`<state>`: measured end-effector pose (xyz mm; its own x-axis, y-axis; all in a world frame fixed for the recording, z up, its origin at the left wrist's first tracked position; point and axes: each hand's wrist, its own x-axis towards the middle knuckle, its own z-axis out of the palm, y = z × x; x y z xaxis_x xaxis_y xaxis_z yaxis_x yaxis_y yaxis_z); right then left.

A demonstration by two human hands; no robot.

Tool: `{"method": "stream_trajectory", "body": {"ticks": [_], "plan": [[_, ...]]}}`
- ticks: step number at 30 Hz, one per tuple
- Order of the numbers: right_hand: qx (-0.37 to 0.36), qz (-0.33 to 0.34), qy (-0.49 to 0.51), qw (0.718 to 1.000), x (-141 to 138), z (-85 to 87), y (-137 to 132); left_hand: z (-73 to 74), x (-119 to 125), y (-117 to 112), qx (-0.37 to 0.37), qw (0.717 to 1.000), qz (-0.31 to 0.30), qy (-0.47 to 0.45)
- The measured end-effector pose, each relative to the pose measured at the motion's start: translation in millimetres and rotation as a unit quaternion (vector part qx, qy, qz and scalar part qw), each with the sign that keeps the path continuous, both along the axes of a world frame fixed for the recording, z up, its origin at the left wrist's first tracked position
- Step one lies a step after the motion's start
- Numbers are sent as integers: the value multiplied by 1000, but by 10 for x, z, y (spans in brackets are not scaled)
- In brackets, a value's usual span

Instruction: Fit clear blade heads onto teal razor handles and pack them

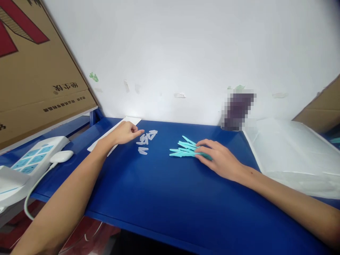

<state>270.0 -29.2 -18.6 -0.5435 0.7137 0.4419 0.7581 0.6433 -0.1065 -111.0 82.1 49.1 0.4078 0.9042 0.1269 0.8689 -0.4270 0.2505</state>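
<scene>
Several slim turquoise plastic sticks, which look like eyebrow razors, lie fanned out on the blue table, tips to the left. My right hand is over their right ends, thumb on the near side and fingers on the far side, covering those ends. Left of them is a loose group of small, narrow translucent pieces, like caps. My left hand is just beside these pieces, above a white sheet. Its fingers are loosely curled and the thumb stands apart, with nothing visible between them.
On the left are a white power strip with a white plug and cable, and a large cardboard box. A translucent plastic bag covers the right side. Behind the table rises a white wall. A pixelated dark object leans there.
</scene>
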Motion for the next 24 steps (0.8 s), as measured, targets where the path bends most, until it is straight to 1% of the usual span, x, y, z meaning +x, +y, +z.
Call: {"method": "stream_trajectory", "body": {"ticks": [1, 3, 6, 8, 10, 12, 13, 15, 18, 22, 24], "plan": [[21, 5, 6, 1000, 6, -16, -7, 32, -4, -36, -52, 999, -7, 4], [58, 14, 22, 998, 5, -30, -30, 91, -4, -122, -126, 991, -43, 2], [101, 10, 64, 993, -23, -17, -62, 128, -10, -231, -182, 979, -94, -5], [122, 6, 96, 988, -42, -1, -76, 101, -10, -268, -201, 972, -121, -5], [139, 14, 128, 982, -51, 14, -91, 47, 13, -283, -205, 968, -142, -5], [140, 35, 150, 978, -48, 23, -120, -15, 74, -298, -199, 967, -158, -14], [133, 47, 146, 979, -43, 25, -144, -44, 119, -313, -192, 967, -168, -23], [112, 62, 109, 986, -24, 23, -212, -100, 233, -363, -167, 965, -197, -46], [81, 45, 42, 995, 22, 11, -342, -188, 426, -470, -131, 959, -241, -73], [77, 12, 58, 995, 89, 9, -471, -331, 638, -590, -107, 948, -270, -133], [79, 4, 69, 994, 105, 12, -494, -402, 718, -628, -105, 940, -263, -189]]}}
